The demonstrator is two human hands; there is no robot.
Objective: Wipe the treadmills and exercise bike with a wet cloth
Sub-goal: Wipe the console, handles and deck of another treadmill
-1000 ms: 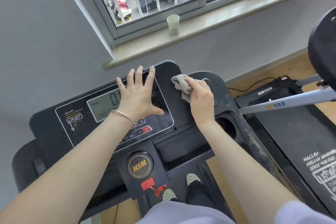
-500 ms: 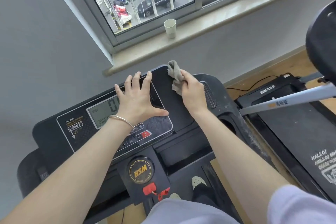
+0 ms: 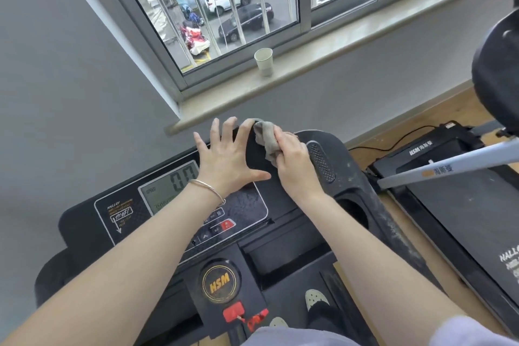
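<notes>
right hand (image 3: 295, 160) grips crumpled grey wet cloth (image 3: 269, 140) at black treadmill console (image 3: 283, 194) top edge; left hand (image 3: 224, 154), fingers spread flat, braces beside it. press firmly, overlap strokes toward dusty right rim.

This is a small exercise room, like a home gym: a black treadmill console (image 3: 179, 205) with a speed display stands against a grey wall, a second treadmill (image 3: 460, 205) lies on the wooden floor (image 3: 438, 109) beside it, and a barred window (image 3: 224, 3) looks down on parked cars
</notes>
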